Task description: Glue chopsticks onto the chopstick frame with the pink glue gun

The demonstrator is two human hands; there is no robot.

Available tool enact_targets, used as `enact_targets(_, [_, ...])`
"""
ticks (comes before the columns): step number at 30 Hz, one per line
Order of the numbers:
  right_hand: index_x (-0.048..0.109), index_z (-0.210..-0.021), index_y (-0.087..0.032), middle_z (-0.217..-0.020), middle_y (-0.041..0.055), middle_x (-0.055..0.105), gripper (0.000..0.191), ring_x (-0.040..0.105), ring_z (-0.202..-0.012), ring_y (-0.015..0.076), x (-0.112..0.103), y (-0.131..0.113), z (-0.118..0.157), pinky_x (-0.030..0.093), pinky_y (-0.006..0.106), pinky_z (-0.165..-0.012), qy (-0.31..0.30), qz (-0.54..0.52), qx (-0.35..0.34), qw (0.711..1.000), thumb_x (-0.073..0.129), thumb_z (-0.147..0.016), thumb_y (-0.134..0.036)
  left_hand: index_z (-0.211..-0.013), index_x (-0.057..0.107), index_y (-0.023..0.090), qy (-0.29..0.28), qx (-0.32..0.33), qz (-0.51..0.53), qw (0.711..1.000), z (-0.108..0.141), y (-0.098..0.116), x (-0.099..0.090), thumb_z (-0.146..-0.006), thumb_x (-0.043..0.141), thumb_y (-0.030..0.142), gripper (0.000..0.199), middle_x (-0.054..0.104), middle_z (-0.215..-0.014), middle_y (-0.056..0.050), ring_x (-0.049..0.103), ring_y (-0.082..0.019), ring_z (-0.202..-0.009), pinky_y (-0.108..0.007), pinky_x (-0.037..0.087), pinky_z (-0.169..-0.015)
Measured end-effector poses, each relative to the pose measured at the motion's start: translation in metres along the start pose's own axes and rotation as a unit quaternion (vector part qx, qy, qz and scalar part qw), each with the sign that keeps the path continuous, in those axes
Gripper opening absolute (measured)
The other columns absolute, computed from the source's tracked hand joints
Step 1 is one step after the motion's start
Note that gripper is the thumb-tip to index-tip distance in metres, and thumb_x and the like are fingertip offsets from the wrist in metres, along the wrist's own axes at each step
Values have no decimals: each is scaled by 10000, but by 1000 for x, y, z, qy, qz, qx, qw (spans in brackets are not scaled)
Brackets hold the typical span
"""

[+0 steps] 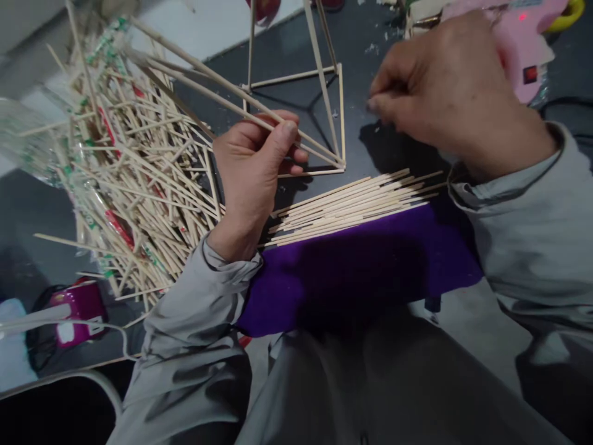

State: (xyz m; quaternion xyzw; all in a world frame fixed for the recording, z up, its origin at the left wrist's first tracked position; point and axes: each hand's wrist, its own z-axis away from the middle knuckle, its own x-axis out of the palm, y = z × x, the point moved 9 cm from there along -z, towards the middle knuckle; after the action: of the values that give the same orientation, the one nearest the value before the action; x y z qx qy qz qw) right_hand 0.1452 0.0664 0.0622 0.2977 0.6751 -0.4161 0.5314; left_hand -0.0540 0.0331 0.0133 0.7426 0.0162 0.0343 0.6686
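Note:
My left hand [259,167] pinches two thin wooden sticks [222,97] between thumb and fingers, near where they meet a corner of a stick frame [341,117]. The frame stands on the dark table, with more sticks rising from its corners. Over the table to the right of the frame, my right hand [430,86] has its thumb and index finger pressed together; what they hold, if anything, is too small to tell. A pink glue gun [523,49] with a red light lies just behind my right hand.
Loose sticks and plastic wrappers form a big pile [143,167] at the left. A row of sticks [352,207] lies by a purple cloth [370,266] at the near edge. A magenta box [81,309] with cables sits at the lower left.

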Motion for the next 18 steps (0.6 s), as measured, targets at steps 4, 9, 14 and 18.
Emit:
enact_targets(4, [799,-960,-172,-841,27,749,227,647,-720,165,26,-10,0,446,296,-660,-95,-92,-41,990,623,-822,-136,-829,744,263,-2,7,-1,1000,1,3,1,-800,843,393,167,706,-738,9,672,-112,-591,-186,512,-422])
enact_targets(9, [794,-888,-182,-734,0,721,159,602,-650,119,45,-17,0,396,274,-637,-136,-155,-54,977,647,-847,-226,-870,768,234,-7,14,-2,1000,3,4,1,-860,798,314,86,705,-751,0,675,-95,-593,-164,514,-438])
enact_targets(14, [784,-892,-165,-751,33,726,156,605,-646,128,46,-16,-1,398,284,-628,-134,-146,-15,980,651,-843,-232,-848,768,250,-2,15,-1,1000,3,6,1,-839,814,349,109,705,-748,-6,666,-104,-580,-184,503,-429])
enact_targets(18, [767,-873,-163,-787,44,735,148,643,-698,145,45,-17,-1,430,284,-643,-137,-139,2,981,641,-851,-238,-840,756,250,-2,12,-6,1000,2,5,2,-846,808,338,102,709,-759,-8,669,-108,-591,-188,487,-422])
